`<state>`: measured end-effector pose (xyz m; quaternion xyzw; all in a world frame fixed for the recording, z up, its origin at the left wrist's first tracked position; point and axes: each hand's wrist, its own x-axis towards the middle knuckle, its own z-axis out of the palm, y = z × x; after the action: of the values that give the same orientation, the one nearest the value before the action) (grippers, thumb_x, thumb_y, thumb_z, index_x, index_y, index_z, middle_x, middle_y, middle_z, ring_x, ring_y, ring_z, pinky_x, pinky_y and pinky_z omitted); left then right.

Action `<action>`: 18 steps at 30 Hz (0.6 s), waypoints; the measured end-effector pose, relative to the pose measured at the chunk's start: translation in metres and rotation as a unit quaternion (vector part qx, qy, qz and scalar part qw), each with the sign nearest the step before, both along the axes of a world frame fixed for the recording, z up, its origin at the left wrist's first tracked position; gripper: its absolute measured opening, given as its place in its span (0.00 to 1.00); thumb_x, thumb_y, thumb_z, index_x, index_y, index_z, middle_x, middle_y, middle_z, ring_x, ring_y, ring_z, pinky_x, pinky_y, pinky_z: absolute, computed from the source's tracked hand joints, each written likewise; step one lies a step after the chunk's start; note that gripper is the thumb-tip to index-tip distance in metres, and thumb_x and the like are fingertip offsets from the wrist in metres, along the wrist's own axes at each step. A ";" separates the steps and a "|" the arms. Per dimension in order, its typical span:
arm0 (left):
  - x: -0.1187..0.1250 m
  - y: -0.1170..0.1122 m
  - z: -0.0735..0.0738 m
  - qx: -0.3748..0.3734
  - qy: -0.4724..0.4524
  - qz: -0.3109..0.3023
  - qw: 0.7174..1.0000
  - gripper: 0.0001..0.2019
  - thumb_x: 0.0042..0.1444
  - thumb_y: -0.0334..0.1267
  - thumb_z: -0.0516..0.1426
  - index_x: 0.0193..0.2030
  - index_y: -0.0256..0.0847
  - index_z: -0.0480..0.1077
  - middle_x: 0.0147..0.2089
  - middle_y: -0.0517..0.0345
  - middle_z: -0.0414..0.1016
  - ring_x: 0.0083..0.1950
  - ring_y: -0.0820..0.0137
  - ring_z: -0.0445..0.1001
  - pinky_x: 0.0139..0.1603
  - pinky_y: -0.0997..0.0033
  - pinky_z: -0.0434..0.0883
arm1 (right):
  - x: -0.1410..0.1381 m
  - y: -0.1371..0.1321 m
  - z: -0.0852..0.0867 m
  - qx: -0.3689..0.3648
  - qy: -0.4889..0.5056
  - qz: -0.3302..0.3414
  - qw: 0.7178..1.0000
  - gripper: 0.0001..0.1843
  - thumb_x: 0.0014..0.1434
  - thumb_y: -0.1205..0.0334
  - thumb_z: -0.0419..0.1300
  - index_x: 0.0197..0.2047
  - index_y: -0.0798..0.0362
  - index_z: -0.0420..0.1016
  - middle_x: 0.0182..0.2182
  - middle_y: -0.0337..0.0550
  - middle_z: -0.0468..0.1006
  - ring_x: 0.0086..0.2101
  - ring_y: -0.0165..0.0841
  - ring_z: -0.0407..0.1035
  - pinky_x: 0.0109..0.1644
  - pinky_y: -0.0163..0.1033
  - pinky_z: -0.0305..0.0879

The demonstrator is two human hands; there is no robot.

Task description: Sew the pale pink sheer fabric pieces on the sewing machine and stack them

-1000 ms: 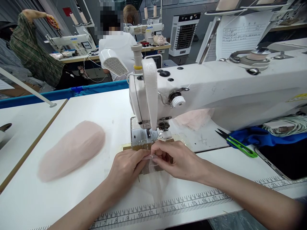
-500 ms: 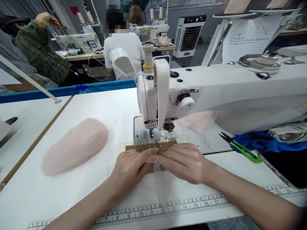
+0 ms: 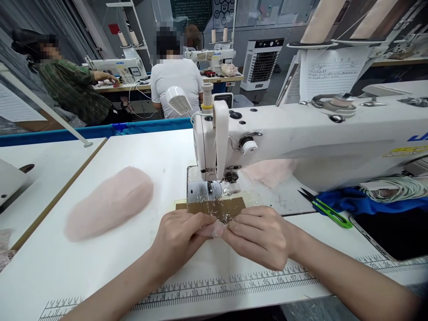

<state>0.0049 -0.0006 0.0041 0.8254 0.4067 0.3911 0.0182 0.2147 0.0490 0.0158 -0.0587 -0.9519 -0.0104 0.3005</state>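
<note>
A small piece of sheer pink fabric [image 3: 210, 229] is stretched between my two hands, just in front of the sewing machine [image 3: 214, 147]. My left hand [image 3: 180, 234] pinches its left end between thumb and fingers. At the other end my right hand [image 3: 259, 234] is closed on it, fingers curled. Both hands are over the near edge of a brown plate [image 3: 214, 206] taped before the needle area, where loose clear threads lie. The fabric is partly hidden by my fingers.
Left on the table lies a pink sheer oval piece [image 3: 110, 203]; more pink fabric [image 3: 270, 171] sits behind the machine head. Green thread snips [image 3: 329, 211], a blue cloth [image 3: 354, 200] and a phone [image 3: 391, 232] are at right. Two people work at machines beyond.
My hands have drawn slightly toward me, and the right hand has rolled into a tighter curl. More of the pink fabric shows between them. The camera view has shifted, and a co-worker's arm has come down.
</note>
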 end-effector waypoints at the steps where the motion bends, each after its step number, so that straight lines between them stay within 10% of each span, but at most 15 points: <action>1: 0.000 -0.002 0.005 -0.051 -0.004 0.003 0.999 0.05 0.61 0.36 0.56 0.34 0.41 0.72 0.20 0.67 0.72 0.20 0.77 0.67 0.24 0.77 0.64 | 0.000 -0.001 0.004 -0.016 -0.001 0.001 1.000 0.12 0.62 0.72 0.53 0.34 0.49 0.75 0.19 0.36 0.73 0.20 0.29 0.66 0.18 0.37 0.56; 6: -0.003 -0.013 0.033 -0.414 0.018 -0.047 0.909 0.11 0.58 0.44 0.58 0.26 0.44 0.73 0.14 0.70 0.55 0.16 0.78 0.52 0.16 0.77 0.51 | -0.002 -0.010 0.019 -0.371 -0.019 0.013 0.928 0.07 0.62 0.66 0.56 0.34 0.53 0.74 0.21 0.35 0.75 0.21 0.25 0.67 0.23 0.31 0.61; 9: -0.005 -0.007 0.027 -0.399 0.058 -0.004 0.915 0.16 0.59 0.43 0.57 0.21 0.43 0.68 0.15 0.69 0.54 0.17 0.77 0.51 0.17 0.75 0.48 | -0.010 -0.007 0.010 -0.527 -0.051 -0.068 0.845 0.06 0.61 0.63 0.59 0.32 0.54 0.73 0.19 0.33 0.73 0.20 0.24 0.67 0.22 0.28 0.60; 18: -0.007 0.015 -0.014 -0.176 0.157 0.120 0.964 0.14 0.56 0.39 0.60 0.46 0.40 0.64 0.26 0.67 0.72 0.26 0.70 0.70 0.45 0.59 0.64 | -0.030 0.016 -0.034 -0.315 -0.019 -0.246 0.917 0.07 0.59 0.68 0.57 0.31 0.52 0.75 0.22 0.33 0.74 0.23 0.26 0.65 0.28 0.32 0.51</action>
<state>-0.0016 0.0145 -0.0097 0.8057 0.5626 0.1777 0.0522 0.1847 0.0648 -0.0179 -0.3825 -0.8671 0.2148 0.2358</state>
